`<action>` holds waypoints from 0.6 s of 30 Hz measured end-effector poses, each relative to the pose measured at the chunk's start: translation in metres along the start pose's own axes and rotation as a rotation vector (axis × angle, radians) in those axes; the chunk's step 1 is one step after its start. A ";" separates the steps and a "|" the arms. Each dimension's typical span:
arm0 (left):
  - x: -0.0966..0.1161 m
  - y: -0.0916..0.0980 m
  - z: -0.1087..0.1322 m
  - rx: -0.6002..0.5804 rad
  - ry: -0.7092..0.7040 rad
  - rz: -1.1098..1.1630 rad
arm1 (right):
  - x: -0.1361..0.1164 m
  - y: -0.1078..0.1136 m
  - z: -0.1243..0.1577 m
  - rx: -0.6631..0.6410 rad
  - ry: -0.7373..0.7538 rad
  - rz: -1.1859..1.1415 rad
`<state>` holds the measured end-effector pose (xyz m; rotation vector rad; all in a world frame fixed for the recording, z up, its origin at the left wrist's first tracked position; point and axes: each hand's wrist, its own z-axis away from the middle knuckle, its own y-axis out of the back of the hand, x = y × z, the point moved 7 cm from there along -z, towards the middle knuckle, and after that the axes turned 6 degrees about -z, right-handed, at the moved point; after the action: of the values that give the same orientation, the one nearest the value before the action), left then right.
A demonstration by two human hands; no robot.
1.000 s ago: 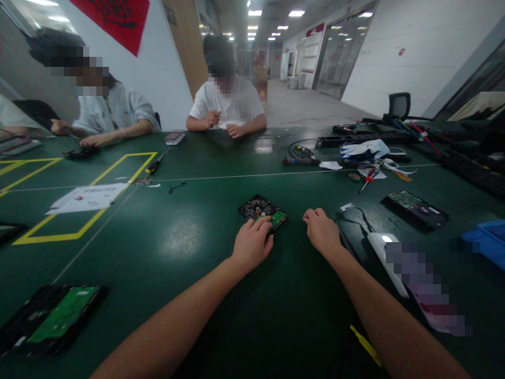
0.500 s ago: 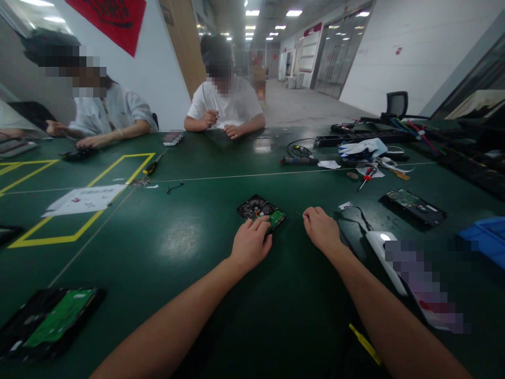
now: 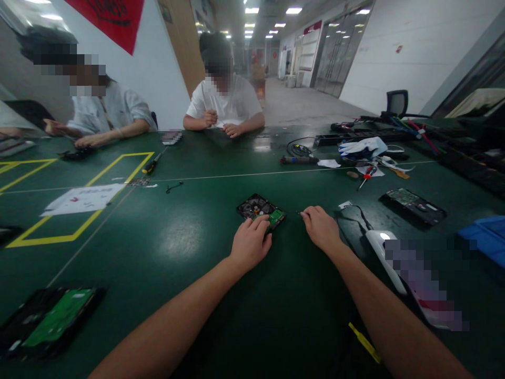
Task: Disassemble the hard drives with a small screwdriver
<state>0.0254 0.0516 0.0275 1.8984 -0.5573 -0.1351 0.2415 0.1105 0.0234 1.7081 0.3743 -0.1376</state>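
Note:
A small black hard drive (image 3: pixel 258 208) with a green circuit board lies on the dark green table (image 3: pixel 185 237) in front of me. My left hand (image 3: pixel 250 243) rests on its near edge, fingers curled over the green board and holding it down. My right hand (image 3: pixel 321 228) lies on the table just right of the drive, fingers pinched together around something tiny at its tips, too small to name.
Another drive with a green board (image 3: pixel 49 321) lies near left, a third (image 3: pixel 412 204) at right. A red screwdriver (image 3: pixel 366 176), cables and gloves (image 3: pixel 363 147) sit further back right. A blue tray (image 3: pixel 483 237) is far right. Two people sit across the table.
My right hand's fingertips have closed into a pinch near the drive's right side. The left hand stays on the drive. The view has drifted slightly.

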 end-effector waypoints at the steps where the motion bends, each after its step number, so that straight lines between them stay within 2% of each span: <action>1: 0.000 -0.001 0.000 -0.003 -0.003 0.001 | 0.000 0.000 0.000 -0.003 0.000 0.002; 11: 0.000 0.000 0.000 -0.005 -0.003 0.009 | 0.004 0.005 0.005 -0.006 -0.009 -0.044; 18: 0.000 0.001 0.000 -0.004 -0.002 0.007 | -0.003 0.003 0.010 -0.015 0.014 0.021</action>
<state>0.0250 0.0517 0.0283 1.8922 -0.5646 -0.1333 0.2410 0.1002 0.0252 1.6982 0.3667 -0.1070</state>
